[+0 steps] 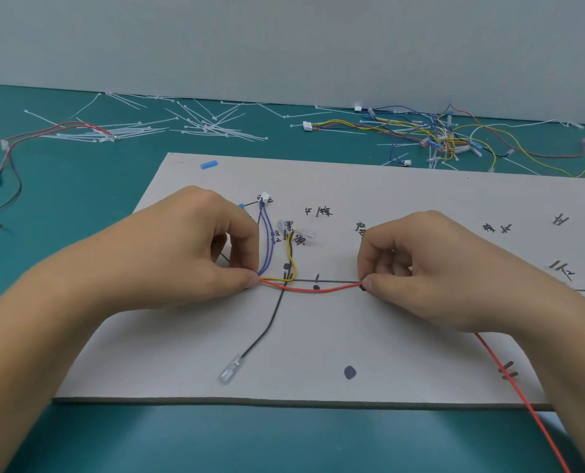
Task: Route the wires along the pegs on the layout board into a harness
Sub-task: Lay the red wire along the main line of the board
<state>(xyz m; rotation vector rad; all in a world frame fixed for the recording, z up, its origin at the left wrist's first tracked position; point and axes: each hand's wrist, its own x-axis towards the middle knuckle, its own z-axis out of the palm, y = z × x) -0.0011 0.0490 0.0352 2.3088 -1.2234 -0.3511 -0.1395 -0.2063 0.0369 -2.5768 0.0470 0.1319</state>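
The harness looks only partly laid. On the flat grey cardboard layout board (352,329), which fills the middle of the frame, two thin blue wires (265,240) drop from a small white plastic connector (265,198). A thin yellow wire (293,261) bends in beside them. A thin black wire (267,332) trails toward the lower edge and ends in a clear sleeved terminal (229,370).

The thin red wire (315,290) is the one in hand, sagging just below the drawn black line (339,280) and a small dark peg (317,277). The left hand (188,247) pinches it together with the blue and yellow wires between its fingers (246,279). The right hand (434,261) pinches it alone, fingers pressed together. Its tail runs off at lower right.

The dark pegs (557,264) at right carry nothing, and no tie binds the bundle. The loose white cable ties (209,128) and the heap of coloured wires (437,134) lie unused on the teal table (79,206) at the top.

Handwritten Chinese labels mark the pegs. 黑, 黄 and 棕 seem readable, but the others are too small to tell. No brand shows.
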